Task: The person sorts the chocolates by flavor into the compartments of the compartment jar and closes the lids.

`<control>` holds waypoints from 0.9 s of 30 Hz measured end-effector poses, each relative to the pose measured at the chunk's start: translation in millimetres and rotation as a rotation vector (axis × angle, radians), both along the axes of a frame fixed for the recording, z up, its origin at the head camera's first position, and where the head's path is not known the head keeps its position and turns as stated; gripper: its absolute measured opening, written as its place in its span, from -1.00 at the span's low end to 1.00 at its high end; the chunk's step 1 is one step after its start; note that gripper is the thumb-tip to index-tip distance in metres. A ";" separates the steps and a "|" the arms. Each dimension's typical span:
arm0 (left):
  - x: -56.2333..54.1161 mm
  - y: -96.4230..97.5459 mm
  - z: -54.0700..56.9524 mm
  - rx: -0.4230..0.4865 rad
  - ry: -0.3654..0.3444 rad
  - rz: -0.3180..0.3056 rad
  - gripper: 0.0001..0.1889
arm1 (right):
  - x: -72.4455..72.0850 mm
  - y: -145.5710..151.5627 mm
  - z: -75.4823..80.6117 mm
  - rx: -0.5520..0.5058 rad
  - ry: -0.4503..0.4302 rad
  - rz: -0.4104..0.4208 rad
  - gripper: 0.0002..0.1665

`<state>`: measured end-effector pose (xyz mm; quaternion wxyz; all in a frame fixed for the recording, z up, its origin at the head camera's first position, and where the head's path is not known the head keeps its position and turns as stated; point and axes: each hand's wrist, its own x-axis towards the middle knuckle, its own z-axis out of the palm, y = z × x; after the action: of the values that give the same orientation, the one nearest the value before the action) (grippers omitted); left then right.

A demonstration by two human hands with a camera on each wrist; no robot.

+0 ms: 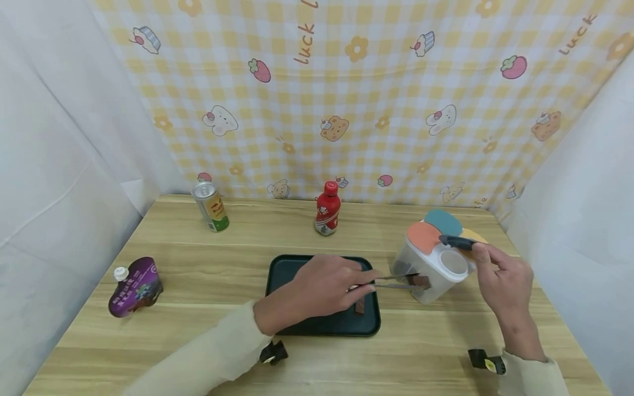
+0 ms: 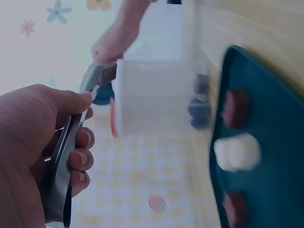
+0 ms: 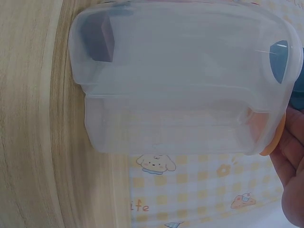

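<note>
My left hand (image 1: 327, 286) grips metal tongs (image 2: 61, 161), and a brown block (image 2: 109, 73) shows at their tip, beside the rim of a clear plastic container (image 1: 431, 275). Coloured flaps top the container: an orange one (image 1: 423, 237), a teal one (image 1: 442, 221) and a yellow one. My right hand (image 1: 507, 278) pinches a dark flap (image 1: 458, 242) on that lid, tilted up. Inside the container lies a dark block (image 3: 99, 35). Under my left forearm, a dark green tray (image 1: 317, 328) carries brown blocks (image 2: 236, 108) and white rounded pieces (image 2: 237, 152).
A red bottle (image 1: 328, 209) stands behind the tray, and a can (image 1: 211, 207) is at the back left. A purple spouted pouch (image 1: 136, 287) lies on the left of the wooden table (image 1: 208, 286). A checked cloth (image 1: 297, 110) hangs along the back.
</note>
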<state>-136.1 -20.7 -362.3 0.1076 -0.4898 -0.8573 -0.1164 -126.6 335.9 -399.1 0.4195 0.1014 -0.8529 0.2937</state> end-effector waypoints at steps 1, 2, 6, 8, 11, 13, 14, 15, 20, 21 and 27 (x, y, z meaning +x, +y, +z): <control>-0.6 5.1 2.5 0.001 0.011 0.000 -0.65 | 0.0 0.0 0.1 -0.001 0.000 -0.002 -0.49; -1.8 10.4 4.3 0.007 0.018 0.001 -0.65 | 0.0 -0.1 0.1 -0.002 0.000 -0.005 -0.49; -7.6 28.5 10.2 0.021 0.013 0.020 -0.64 | -0.1 -0.1 -0.1 -0.001 -0.001 -0.009 -0.50; -10.8 36.0 11.6 0.035 0.010 0.032 -0.63 | 0.1 -0.3 -0.4 -0.003 -0.005 -0.009 -0.52; -15.0 45.1 12.4 0.048 0.014 0.057 -0.62 | 0.5 -0.7 -0.7 -0.011 -0.021 -0.014 -0.56; -17.8 50.2 11.6 0.057 0.020 0.068 -0.62 | 0.8 -1.0 -0.6 -0.016 -0.034 -0.020 -0.59; -19.1 52.2 11.0 0.060 0.022 0.072 -0.63 | 0.8 -0.9 -0.6 -0.019 -0.040 -0.022 -0.60; -20.1 53.7 10.5 0.058 0.023 0.075 -0.62 | 0.9 -0.9 -0.6 -0.021 -0.045 -0.022 -0.61; -24.3 59.4 6.8 0.055 -0.027 0.078 -0.61 | 0.9 0.0 -0.8 -0.016 -0.046 -0.024 -0.62; -24.9 60.3 6.3 0.050 -0.044 0.080 -0.60 | 0.9 0.1 -0.8 -0.013 -0.045 -0.027 -0.61; -26.0 62.2 4.3 0.036 -0.100 0.086 -0.56 | 0.6 -1.0 -0.4 -0.012 -0.029 -0.020 -0.58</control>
<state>-162.1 41.5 -358.0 0.0786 -0.4442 -0.8795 -0.1515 -126.0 334.9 -399.6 0.4108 0.0859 -0.8580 0.2961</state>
